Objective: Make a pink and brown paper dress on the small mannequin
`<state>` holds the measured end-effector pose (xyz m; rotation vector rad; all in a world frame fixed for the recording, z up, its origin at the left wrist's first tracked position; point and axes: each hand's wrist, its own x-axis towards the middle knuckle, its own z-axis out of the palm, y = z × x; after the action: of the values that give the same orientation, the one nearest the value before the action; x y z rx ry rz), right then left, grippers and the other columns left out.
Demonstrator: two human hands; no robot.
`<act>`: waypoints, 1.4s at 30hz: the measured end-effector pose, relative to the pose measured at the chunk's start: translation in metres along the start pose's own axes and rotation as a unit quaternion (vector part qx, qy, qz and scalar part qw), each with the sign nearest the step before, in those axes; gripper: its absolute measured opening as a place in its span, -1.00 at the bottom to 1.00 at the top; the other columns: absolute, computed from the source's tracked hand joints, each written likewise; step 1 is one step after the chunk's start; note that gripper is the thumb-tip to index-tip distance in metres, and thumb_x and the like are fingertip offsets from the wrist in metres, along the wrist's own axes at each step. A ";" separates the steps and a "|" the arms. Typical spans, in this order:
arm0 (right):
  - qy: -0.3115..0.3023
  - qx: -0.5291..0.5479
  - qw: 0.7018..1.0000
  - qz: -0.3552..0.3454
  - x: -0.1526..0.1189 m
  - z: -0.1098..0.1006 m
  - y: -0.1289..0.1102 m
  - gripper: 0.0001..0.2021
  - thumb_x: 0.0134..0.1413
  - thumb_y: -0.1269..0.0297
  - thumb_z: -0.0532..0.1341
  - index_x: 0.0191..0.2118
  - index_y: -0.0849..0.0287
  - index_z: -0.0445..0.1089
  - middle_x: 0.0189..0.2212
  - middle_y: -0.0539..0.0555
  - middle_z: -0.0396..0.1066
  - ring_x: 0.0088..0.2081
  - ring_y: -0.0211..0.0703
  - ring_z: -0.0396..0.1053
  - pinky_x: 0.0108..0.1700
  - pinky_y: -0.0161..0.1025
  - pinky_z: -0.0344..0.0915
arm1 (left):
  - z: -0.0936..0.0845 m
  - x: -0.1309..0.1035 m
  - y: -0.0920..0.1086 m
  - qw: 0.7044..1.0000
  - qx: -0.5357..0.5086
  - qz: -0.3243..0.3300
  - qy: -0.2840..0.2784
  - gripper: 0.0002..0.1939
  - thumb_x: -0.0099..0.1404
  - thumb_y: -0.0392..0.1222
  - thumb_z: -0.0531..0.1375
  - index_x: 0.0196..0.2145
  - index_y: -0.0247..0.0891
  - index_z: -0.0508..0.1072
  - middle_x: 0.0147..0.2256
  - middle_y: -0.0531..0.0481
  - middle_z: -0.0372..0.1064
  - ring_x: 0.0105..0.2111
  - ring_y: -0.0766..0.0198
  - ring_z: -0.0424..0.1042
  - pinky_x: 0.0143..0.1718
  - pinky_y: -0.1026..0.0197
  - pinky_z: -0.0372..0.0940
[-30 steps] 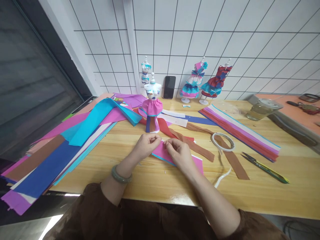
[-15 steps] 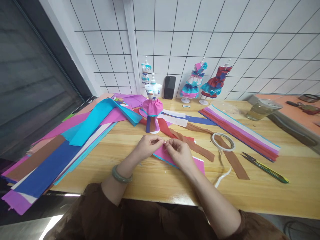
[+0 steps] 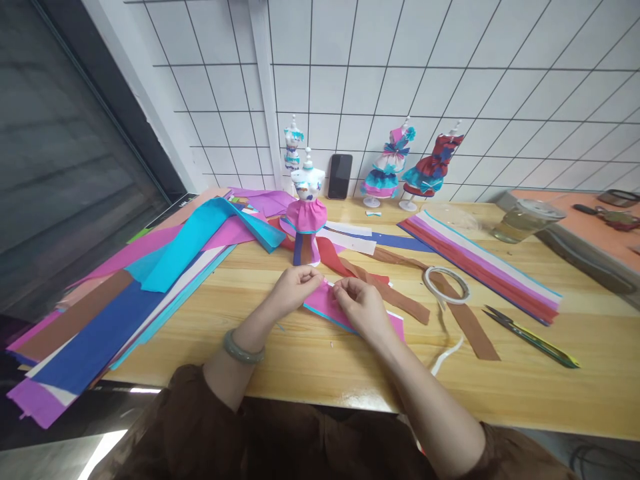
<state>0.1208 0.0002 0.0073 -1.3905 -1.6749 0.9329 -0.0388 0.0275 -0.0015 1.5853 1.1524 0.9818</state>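
A pink crepe-paper strip (image 3: 324, 308) with a light-blue lower edge and a white line along its upper edge lies slanted on the table in front of me. My left hand (image 3: 296, 291) is closed in a pinch at the strip's upper left corner. A little to the right, my right hand (image 3: 361, 305) pinches the same upper edge, thumb and forefinger together. The fingers hide part of that edge, and my right hand covers the strip's middle. Just behind my hands stands a small white dress form (image 3: 307, 183) wearing a gathered pink skirt (image 3: 306, 217).
Layered paper strips (image 3: 100, 337) fill the left side. A tape roll (image 3: 447, 285), brown strips (image 3: 395, 293), yellow-green thread snips (image 3: 533, 339) and a striped paper bundle (image 3: 480, 263) lie right. At the back stand a phone (image 3: 340, 177), dressed forms (image 3: 433, 163) and a cup (image 3: 527, 219).
My left hand has shifted slightly up and left, widening the gap between my hands. The pink strip has slid slightly left along with it.
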 end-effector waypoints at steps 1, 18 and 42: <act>0.002 -0.007 1.000 0.002 0.000 0.000 0.001 -0.78 0.02 0.22 0.05 -0.47 0.22 0.33 -0.56 0.03 0.39 -0.55 -0.26 0.25 -0.50 -0.36 0.15 | 0.000 0.000 0.000 1.000 -0.003 -0.002 0.006 -0.74 0.15 -0.05 0.11 -0.50 -0.32 0.35 -0.59 0.10 0.20 -0.57 0.41 0.17 -0.53 0.35 0.09; -0.015 -0.181 0.983 0.016 -0.015 -0.034 -0.009 -0.83 -0.04 0.33 0.03 -0.55 0.15 0.30 -0.65 0.00 0.32 -0.57 -0.20 0.25 -0.51 -0.32 0.08 | -0.004 0.008 -0.010 0.997 -0.009 -0.031 0.075 -0.75 0.13 -0.04 0.12 -0.51 -0.30 0.36 -0.61 0.08 0.27 -0.58 0.36 0.23 -0.56 0.33 0.10; -0.057 0.117 0.968 0.216 -0.072 -0.129 0.033 -0.72 -0.05 0.06 0.21 -0.53 0.20 0.34 -0.62 -0.01 0.27 -0.64 -0.36 0.11 -0.57 -0.34 0.05 | -0.016 0.014 -0.018 0.992 -0.013 -0.061 0.113 -0.72 0.07 -0.01 0.14 -0.49 -0.32 0.35 -0.60 0.08 0.26 -0.57 0.37 0.21 -0.53 0.33 0.10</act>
<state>0.2589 -0.0574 0.0292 -1.5899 -1.3054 1.4308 -0.0547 0.0473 -0.0131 1.3926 1.3683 1.1104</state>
